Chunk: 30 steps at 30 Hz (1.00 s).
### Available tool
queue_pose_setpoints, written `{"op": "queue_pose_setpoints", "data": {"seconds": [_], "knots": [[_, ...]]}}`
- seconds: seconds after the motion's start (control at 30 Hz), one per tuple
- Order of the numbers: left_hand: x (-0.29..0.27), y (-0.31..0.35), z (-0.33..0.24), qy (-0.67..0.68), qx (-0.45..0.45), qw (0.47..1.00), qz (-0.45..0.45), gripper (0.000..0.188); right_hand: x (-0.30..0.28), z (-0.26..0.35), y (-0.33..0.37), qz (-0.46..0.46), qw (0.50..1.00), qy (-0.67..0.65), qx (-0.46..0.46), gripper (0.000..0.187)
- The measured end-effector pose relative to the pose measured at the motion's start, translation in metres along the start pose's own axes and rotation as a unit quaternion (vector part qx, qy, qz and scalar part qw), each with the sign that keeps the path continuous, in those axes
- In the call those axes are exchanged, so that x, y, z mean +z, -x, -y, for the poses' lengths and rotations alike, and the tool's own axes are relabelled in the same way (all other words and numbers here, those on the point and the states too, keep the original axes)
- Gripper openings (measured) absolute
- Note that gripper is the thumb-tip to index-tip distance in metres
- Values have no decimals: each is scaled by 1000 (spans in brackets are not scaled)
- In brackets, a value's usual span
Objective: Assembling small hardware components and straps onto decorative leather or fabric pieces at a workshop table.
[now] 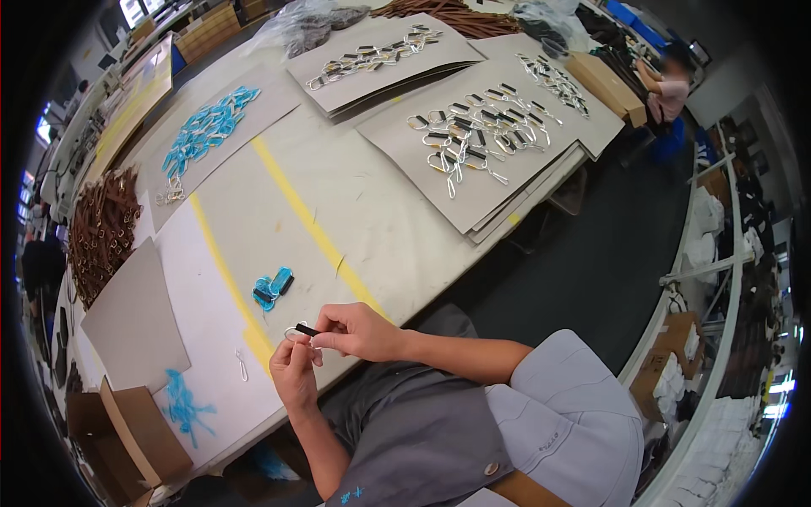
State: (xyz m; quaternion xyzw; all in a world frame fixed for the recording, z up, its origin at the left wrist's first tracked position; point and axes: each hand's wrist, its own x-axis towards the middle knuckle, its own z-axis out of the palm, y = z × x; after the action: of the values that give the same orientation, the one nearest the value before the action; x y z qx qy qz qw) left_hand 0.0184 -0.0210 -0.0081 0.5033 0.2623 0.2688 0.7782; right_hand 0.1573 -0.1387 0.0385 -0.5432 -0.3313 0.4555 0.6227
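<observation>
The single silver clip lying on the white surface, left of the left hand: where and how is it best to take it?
Probably best to pinch the silver clip across its long sides near the middle, from above, coming from the right, where the left hand is: the clip looks slim and lies flat.

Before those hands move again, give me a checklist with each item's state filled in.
1. Black-banded metal loop held by left hand and right hand: ok.
2. Blue-wrapped pieces apart from both hands: ok, they lie beyond them.
3. Loose metal clip apart from the left hand: ok, it lies to its left.
4. Blue scraps off the table: not ok, they lie beside the cardboard box.
5. Loop fully closed: cannot tell, hands partly hide it.
</observation>
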Motion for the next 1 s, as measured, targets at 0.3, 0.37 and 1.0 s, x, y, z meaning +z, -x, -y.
{"op": "queue_pose_setpoints", "data": {"seconds": [0.3, 0.37, 1.0], "knots": [[-10, -1, 7, 51, 4, 994, 98, 19, -4, -13, -1, -23, 994, 75, -81, 14], [-10, -2, 11, -21, -1, 1000, 9, 20, -2, -14, -1, -21, 992, 89, -84, 14], [13, -3, -13, 33, -31, 993, 107, 17, -4, -15, -1, -79, 996, -10, 28, 7]]}}
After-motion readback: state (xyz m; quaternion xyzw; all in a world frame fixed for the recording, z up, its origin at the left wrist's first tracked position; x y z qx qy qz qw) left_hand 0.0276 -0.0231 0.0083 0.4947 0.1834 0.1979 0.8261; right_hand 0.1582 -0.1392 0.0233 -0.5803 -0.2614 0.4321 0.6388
